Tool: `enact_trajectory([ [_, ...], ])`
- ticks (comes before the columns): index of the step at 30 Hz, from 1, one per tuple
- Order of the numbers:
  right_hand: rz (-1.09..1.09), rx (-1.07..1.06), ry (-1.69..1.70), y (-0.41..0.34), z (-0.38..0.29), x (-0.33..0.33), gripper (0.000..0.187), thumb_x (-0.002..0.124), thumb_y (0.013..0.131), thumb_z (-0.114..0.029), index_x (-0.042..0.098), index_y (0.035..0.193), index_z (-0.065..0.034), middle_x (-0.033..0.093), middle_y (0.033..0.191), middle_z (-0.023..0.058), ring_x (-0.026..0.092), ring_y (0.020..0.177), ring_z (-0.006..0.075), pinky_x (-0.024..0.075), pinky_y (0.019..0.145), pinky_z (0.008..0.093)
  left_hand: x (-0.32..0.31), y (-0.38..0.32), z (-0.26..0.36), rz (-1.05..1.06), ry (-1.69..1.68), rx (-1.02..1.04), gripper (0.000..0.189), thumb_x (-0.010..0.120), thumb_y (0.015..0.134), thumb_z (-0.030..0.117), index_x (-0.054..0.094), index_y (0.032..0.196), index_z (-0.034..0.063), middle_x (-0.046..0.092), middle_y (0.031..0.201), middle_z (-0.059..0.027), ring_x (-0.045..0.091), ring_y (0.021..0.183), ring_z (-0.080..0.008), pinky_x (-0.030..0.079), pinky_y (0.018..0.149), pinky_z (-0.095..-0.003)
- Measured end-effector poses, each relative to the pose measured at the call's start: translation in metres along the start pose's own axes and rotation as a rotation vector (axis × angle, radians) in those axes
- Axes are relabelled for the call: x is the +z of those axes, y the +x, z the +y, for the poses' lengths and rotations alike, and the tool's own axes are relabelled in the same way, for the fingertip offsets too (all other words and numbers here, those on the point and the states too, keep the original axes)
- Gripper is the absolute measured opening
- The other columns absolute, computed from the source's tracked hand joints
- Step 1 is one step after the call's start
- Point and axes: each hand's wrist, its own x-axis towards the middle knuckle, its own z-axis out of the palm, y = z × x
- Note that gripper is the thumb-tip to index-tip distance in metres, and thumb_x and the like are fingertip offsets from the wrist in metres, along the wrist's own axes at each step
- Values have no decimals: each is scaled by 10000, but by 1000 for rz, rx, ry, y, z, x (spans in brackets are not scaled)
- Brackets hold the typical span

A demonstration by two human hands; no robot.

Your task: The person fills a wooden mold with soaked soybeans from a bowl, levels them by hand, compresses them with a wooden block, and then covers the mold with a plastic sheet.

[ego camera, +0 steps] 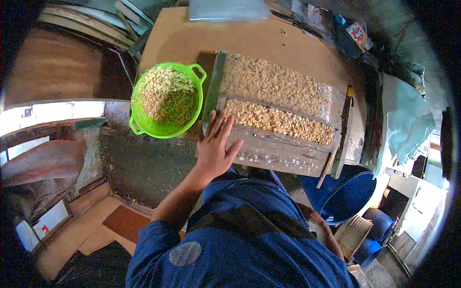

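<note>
My left hand (216, 151) lies flat with fingers apart on the near left corner of a wooden frame (281, 142), holding nothing. Pale beans (284, 120), which look like soybeans, fill the frame in a level layer. Clear plastic film (273, 79) covers their far part, while a strip nearer me is bare. Left of the frame stands a bright green plastic colander (200, 104) with two handles. Inside it are pale split beans (164, 81) and a darker, shaded patch. Of my right arm only the forearm shows at my side; the right hand is hidden.
The frame rests on a brown tabletop (173, 32), with a blurred translucent plastic item (227, 10) at its far edge. A wooden bar (342, 133) runs along the frame's right side. A large blue drum (347, 198) stands below right. Pale plastic sheeting (403, 118) hangs at right.
</note>
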Motion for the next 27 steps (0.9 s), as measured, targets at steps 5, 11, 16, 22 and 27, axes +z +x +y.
enact_trajectory([
  [5,-9,-42,-68,8,-24,-1,252,672,929,-232,711,1104,-55,713,1091,107,665,1026,253,523,888,370,-5,2,8,-96,149,50,732,550,962,483,341,1549,99,337,1589,-184,252,1499,-381,77,1181,-636],
  [11,313,-468,-545,26,-39,-13,172,683,918,-184,702,1023,-49,699,934,102,666,880,248,536,777,364,-2,4,7,-129,66,110,711,579,957,440,365,1532,81,329,1585,-202,267,1488,-395,168,1179,-609],
  [16,982,-456,167,26,-98,-42,239,604,955,-152,635,1149,-14,663,1021,175,643,938,349,515,838,410,-4,4,8,-111,6,126,667,621,949,326,395,1517,60,334,1584,-213,284,1478,-407,237,1191,-521],
  [22,1102,-533,-62,60,-100,-74,461,570,990,-171,494,1414,-7,510,1441,189,450,1374,323,321,1153,402,3,5,6,-85,22,157,645,607,965,340,413,1503,43,353,1570,-225,317,1459,-421,273,1181,-491],
  [27,1080,-633,-252,68,-115,-60,510,541,999,-268,470,1460,-61,419,1513,226,322,1454,391,270,1188,464,4,5,10,-57,31,151,641,579,984,397,423,1501,52,390,1536,-232,339,1435,-435,284,1161,-515],
])
